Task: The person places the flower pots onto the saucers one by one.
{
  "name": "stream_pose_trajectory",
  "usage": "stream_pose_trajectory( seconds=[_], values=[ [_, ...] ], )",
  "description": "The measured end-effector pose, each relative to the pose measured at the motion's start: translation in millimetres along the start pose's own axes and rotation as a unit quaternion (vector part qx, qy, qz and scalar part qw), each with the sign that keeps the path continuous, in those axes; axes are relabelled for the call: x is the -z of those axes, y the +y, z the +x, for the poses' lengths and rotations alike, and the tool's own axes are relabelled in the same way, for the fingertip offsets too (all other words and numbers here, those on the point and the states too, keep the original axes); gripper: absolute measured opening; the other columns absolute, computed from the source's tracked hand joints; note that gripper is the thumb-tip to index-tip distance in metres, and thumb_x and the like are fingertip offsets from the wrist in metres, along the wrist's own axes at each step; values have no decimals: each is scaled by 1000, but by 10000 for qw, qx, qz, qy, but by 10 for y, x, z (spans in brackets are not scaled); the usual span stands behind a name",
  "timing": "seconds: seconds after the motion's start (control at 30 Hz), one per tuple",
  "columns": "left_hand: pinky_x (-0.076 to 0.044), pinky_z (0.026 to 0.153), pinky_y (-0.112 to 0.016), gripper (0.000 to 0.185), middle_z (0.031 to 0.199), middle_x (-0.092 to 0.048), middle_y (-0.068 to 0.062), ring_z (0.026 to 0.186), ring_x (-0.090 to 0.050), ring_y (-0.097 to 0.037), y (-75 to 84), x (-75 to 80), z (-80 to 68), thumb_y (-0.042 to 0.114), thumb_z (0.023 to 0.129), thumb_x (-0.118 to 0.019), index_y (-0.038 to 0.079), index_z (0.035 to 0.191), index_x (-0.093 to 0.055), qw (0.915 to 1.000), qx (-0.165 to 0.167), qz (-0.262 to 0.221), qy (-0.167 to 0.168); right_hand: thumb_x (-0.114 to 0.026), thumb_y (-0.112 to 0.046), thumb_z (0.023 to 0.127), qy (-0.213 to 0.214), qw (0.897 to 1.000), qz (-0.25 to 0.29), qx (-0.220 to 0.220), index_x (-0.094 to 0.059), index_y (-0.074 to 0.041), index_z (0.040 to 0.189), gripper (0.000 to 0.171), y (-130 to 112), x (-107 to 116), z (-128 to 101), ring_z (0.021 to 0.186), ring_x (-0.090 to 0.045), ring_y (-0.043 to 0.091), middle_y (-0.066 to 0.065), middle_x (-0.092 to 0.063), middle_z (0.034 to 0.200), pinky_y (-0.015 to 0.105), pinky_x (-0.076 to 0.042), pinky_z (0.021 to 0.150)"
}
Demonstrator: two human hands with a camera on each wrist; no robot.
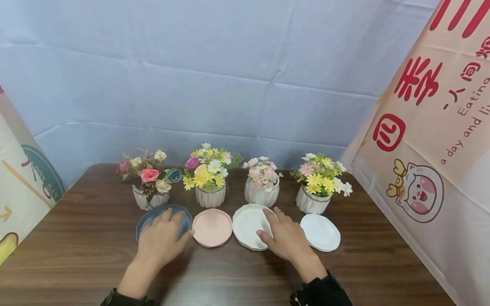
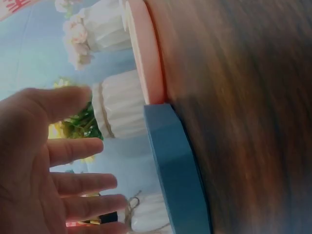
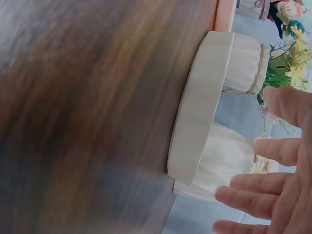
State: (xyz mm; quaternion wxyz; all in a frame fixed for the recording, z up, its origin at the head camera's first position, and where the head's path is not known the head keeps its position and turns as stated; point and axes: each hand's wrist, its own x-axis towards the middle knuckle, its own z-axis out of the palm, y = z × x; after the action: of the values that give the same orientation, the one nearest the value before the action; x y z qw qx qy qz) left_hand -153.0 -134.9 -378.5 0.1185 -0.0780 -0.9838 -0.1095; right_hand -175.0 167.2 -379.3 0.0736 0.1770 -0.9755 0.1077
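My left hand (image 1: 162,239) hovers over the blue shallow dish (image 1: 186,221), fingers spread and holding nothing. In the left wrist view, that hand's fingers (image 2: 85,183) reach out above the dish's rim. Beside it lies a round pink dish (image 1: 212,227). Over the right part of a white many-sided dish (image 1: 246,227) is my right hand (image 1: 286,238), its fingers apart with nothing between them. The right wrist view shows those fingers (image 3: 258,183) above the white dish's side wall (image 3: 202,105). A smaller white dish (image 1: 321,233) lies just right of my right hand.
Behind the dishes stand white ribbed pots of artificial flowers: mixed roses (image 1: 150,176), yellow daisies (image 1: 206,176), pale pink blooms (image 1: 262,174) and another yellow bunch (image 1: 319,182). The dark wooden table (image 1: 76,255) meets a pale blue cloth (image 1: 210,85) behind; printed cloth (image 1: 421,127) hangs right.
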Motion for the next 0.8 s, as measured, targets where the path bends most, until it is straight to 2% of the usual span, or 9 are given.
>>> stream_pose_trajectory(
  seconds=[0.17, 0.3, 0.43, 0.6, 0.73, 0.8],
  values=[
    [-51, 62, -52, 50, 109, -60, -21, 89, -61, -38, 1, 9, 11, 35, 79, -70, 4, 117, -61, 10000, -49, -28, 44, -66, -32, 86, -159, 9999, 50, -3, -52, -4, 129, 53, 9, 30, 8, 99, -59, 36, 19, -57, 119, 50, -50, 69],
    [-51, 57, -49, 48, 105, -62, -18, 83, -63, -36, -1, 0, 16, 33, 78, -71, 4, 115, -62, 9999, -85, -74, 80, -67, -30, 85, -273, 9996, 97, -18, -55, -5, 125, 49, 14, 42, 7, 94, -61, 33, 17, -60, 114, 47, -50, 66],
    [-51, 57, -50, 48, 106, -62, -19, 83, -63, -37, -6, 1, 18, 33, 78, -71, 4, 115, -62, 9999, -76, -139, 35, -66, -30, 86, -276, 9995, 140, -51, -53, -4, 127, 51, 15, 41, 8, 95, -60, 34, 18, -59, 115, 48, -50, 68],
    [-51, 59, -53, 50, 109, -61, -21, 83, -62, -39, -50, 36, 23, 34, 79, -71, 5, 118, -61, 9993, 135, -247, -248, -65, -29, 87, -371, 9988, 292, -113, -51, -4, 130, 52, 2, 26, 27, 101, -59, 33, 18, -57, 120, 48, -50, 73],
    [-50, 63, -57, 52, 114, -59, -23, 91, -60, -42, -119, 47, 13, 35, 80, -70, 4, 120, -60, 9982, 286, -299, -444, -64, -29, 88, -580, 9973, 448, -106, -50, -4, 131, 52, -31, 10, 50, 109, -55, 31, 15, -54, 126, 48, -48, 80],
    [-49, 65, -58, 51, 115, -58, -23, 95, -58, -42, -156, 53, 5, 35, 80, -69, 4, 120, -60, 9975, 333, -341, -518, -63, -30, 88, -615, 9969, 484, -49, -51, -5, 130, 51, -61, 2, 58, 109, -55, 31, 14, -55, 125, 49, -48, 79]
  ],
)
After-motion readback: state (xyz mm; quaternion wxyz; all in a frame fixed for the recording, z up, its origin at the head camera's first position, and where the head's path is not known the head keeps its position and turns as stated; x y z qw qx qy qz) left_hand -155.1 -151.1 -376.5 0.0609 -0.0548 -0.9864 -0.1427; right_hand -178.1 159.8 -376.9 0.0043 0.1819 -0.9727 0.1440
